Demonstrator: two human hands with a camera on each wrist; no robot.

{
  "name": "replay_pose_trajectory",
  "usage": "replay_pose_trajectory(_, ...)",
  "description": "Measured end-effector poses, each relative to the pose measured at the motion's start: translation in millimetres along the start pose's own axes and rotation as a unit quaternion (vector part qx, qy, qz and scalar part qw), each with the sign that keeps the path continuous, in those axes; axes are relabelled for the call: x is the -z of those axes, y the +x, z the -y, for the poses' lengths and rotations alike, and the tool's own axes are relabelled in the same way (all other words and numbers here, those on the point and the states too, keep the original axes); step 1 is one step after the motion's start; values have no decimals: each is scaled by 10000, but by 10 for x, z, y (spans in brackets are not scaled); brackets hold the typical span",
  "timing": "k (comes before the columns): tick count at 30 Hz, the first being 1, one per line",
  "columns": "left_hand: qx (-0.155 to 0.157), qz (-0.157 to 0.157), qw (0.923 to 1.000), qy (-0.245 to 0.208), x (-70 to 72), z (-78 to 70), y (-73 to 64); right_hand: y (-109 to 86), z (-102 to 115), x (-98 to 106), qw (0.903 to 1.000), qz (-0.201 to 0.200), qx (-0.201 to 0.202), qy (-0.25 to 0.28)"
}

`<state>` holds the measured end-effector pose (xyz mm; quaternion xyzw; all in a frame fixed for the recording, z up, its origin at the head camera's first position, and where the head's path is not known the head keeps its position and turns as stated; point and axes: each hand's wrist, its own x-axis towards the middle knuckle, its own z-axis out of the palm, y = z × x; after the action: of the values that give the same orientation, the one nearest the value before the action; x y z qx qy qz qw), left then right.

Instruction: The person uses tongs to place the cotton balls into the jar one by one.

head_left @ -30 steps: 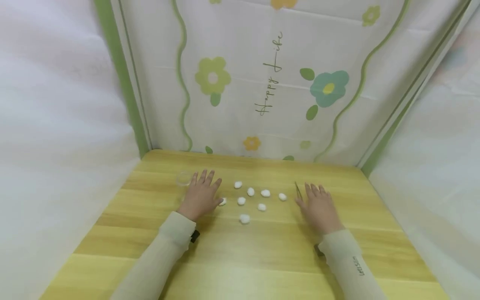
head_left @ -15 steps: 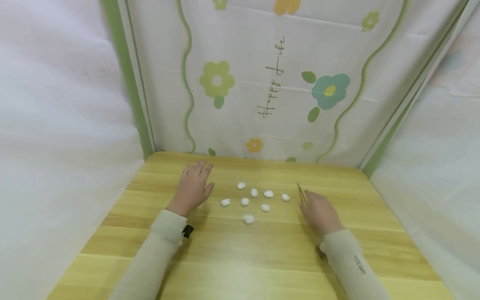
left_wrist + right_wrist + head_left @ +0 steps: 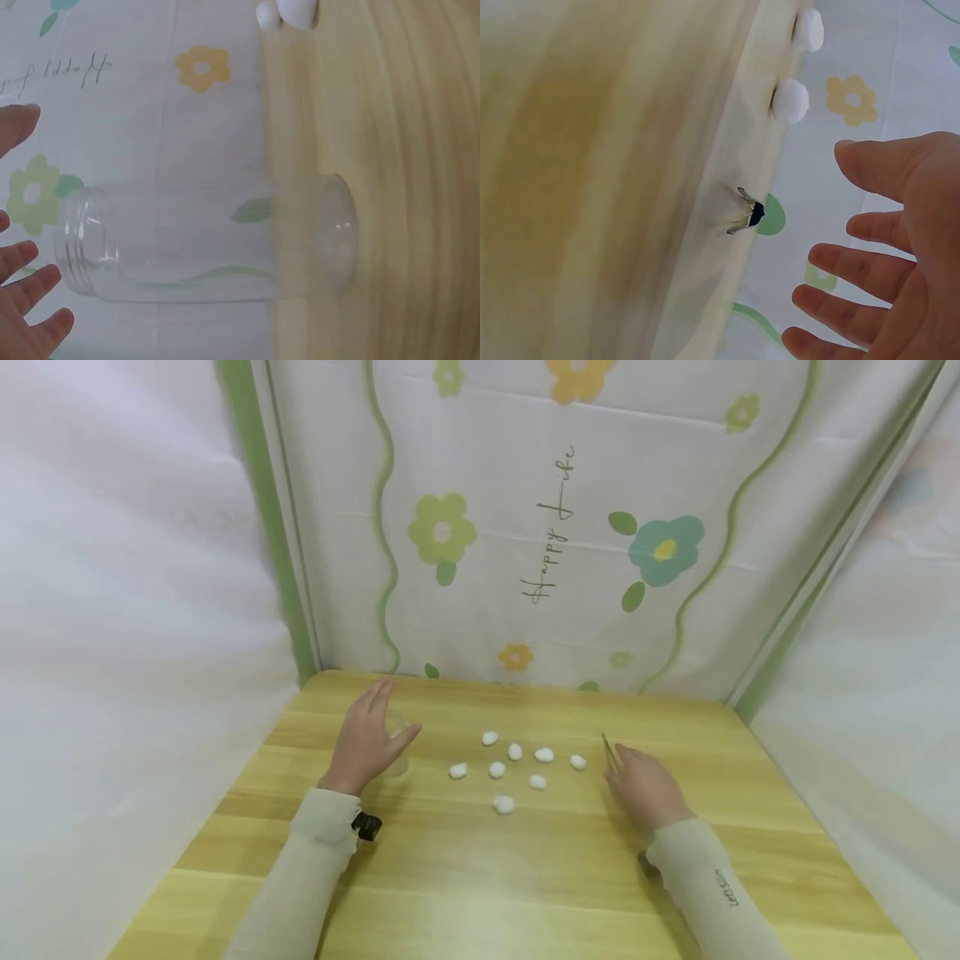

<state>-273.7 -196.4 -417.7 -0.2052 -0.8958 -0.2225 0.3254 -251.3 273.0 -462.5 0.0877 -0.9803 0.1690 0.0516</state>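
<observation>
A clear, threaded-mouth jar [image 3: 202, 240] stands on the table, faint in the head view. My left hand [image 3: 363, 742] is spread beside the jar's upper part, its thumb and fingers apart and holding nothing. In the left wrist view a space shows between the fingertips [image 3: 56, 322] and the jar's mouth. A pair of thin metal tweezers [image 3: 610, 752] lies on the table at the right. My right hand [image 3: 647, 787] hovers by the tweezers. The right wrist view shows its fingers loosely extended with nothing held, apart from the tweezers [image 3: 750, 214].
Several white cotton balls [image 3: 497, 770] lie scattered on the wooden table [image 3: 480, 877] between the hands. A flower-printed curtain [image 3: 480, 602] hangs behind the table's far edge. White fabric walls stand at the left and right.
My left hand has moved left and turned, spreading beside the jar. The right hand's fingers have drawn in near the tweezers. The head view has shifted slightly.
</observation>
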Motion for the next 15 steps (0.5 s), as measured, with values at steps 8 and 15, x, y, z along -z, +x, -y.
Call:
replay_pose_trajectory(8, 1385, 521, 9854, -839, -67, 111, -110, 197, -74, 15, 9998, -11, 136, 115)
replay_pose_trajectory(15, 2577, 1176, 9247, -2543, -132, 252, -267, 385, -163, -7, 9990, 239, -142, 345)
